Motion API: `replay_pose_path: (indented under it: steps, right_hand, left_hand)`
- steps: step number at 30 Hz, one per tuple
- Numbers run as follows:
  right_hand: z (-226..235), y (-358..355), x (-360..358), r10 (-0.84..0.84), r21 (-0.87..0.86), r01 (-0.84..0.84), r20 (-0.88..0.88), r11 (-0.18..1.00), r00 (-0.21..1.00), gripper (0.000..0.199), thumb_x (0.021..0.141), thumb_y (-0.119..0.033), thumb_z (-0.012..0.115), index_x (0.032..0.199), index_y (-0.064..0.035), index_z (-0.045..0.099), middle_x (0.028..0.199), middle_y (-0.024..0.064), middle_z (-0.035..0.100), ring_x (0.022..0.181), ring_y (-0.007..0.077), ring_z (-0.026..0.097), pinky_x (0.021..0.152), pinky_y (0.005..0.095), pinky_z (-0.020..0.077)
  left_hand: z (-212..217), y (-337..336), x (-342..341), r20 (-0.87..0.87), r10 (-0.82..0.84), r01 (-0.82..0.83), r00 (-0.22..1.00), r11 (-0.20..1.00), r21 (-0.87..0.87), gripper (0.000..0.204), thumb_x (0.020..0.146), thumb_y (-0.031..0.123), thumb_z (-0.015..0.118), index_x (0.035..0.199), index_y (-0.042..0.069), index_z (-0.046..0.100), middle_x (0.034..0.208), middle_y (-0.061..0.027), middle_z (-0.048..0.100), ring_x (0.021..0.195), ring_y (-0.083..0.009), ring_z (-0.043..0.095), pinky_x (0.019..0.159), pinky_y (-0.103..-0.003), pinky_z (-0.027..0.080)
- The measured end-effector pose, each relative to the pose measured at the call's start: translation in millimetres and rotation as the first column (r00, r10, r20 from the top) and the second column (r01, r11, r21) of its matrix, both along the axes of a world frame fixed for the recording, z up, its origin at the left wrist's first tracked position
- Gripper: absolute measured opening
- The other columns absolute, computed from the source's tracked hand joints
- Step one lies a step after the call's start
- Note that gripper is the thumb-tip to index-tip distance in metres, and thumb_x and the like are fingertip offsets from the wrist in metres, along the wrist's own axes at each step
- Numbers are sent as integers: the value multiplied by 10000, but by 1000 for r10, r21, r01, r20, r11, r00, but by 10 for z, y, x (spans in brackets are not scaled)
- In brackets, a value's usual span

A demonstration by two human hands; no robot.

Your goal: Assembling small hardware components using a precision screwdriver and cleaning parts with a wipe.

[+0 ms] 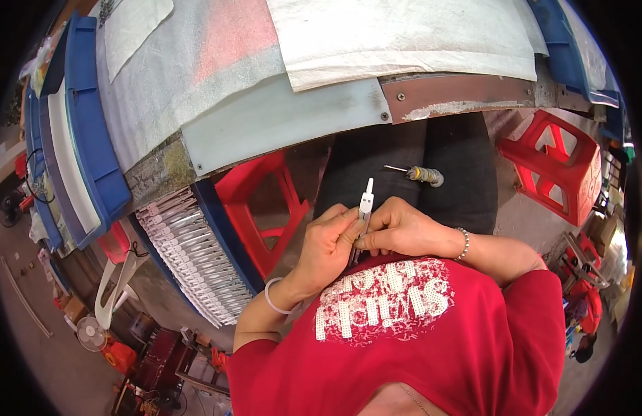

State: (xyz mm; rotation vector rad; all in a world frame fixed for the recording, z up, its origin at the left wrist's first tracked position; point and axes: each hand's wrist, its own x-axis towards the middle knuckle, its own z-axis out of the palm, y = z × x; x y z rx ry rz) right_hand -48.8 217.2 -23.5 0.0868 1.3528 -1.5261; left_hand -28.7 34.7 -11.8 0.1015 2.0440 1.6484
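In front of my red shirt, both hands hold a slim white and grey part [365, 205] with a narrow tip pointing away from me and small dark dots on its head. My left hand [328, 243] grips it from the left, thumb and fingers closed on its body. My right hand [400, 229] pinches it lower down from the right; its lower end is partly hidden by fingers. Across my dark-trousered lap, just beyond my right hand, lies a screwdriver [425, 176] with a wrapped grey and yellow handle and a thin shaft.
A worktable [286, 125] with white and brown edge panels curves ahead, covered by white sheets [411, 41]. To the left, a blue crate [230, 243] holds rows of similar white-and-silver parts. Red stools [553, 166] stand at right and under the table. Blue bins [92, 118] flank it.
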Motion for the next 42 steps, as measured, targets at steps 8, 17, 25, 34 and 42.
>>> replay_pose_path:
  steps: [8, 17, 25, 34, 42]
  right_hand:
    - [-1, -19, -69, 72, 36, -72, 19, 997, 997, 258, 812, -175, 701, 679, 44, 676, 584, 77, 621, 523, 99, 573, 492, 236, 445]
    - [-71, -135, -155, -85, -93, 105, 200, 990, 976, 170, 824, -134, 664, 753, 16, 703, 624, 69, 633, 511, 88, 547, 481, 211, 440]
    - [90, -138, -136, -38, -40, 44, 133, 998, 990, 186, 830, -142, 666, 748, 20, 704, 620, 67, 634, 507, 86, 545, 478, 213, 433]
    - [92, -155, -88, -20, -58, 28, 132, 998, 991, 242, 840, -162, 677, 687, 26, 671, 615, 62, 629, 519, 82, 555, 486, 221, 439]
    - [140, -138, -116, 23, -66, -12, 156, 998, 988, 263, 833, -181, 685, 679, 31, 664, 612, 55, 629, 524, 81, 560, 489, 221, 440]
  left_hand:
    - [-54, -50, 10, -5, -6, 6, 1000, 1000, -21, 130, 895, 34, 585, 998, -21, 641, 739, -102, 555, 614, -185, 555, 541, -281, 423]
    - [9, -53, -179, -32, 78, -80, 996, 994, -68, 156, 902, 37, 583, 1025, -42, 639, 732, -97, 581, 615, -150, 556, 540, -273, 430]
    - [110, -131, -145, -34, -26, 24, 999, 998, -59, 161, 902, 25, 567, 1038, -32, 632, 716, -120, 549, 592, -207, 549, 528, -297, 426]
    - [98, -193, -91, -67, -70, 65, 995, 995, -74, 135, 891, 25, 577, 1000, -37, 628, 704, -126, 541, 613, -230, 545, 536, -310, 418]
    - [121, -229, -100, -65, -97, 93, 993, 994, -63, 152, 886, 37, 590, 1014, -30, 636, 703, -123, 549, 601, -217, 551, 537, -302, 420]
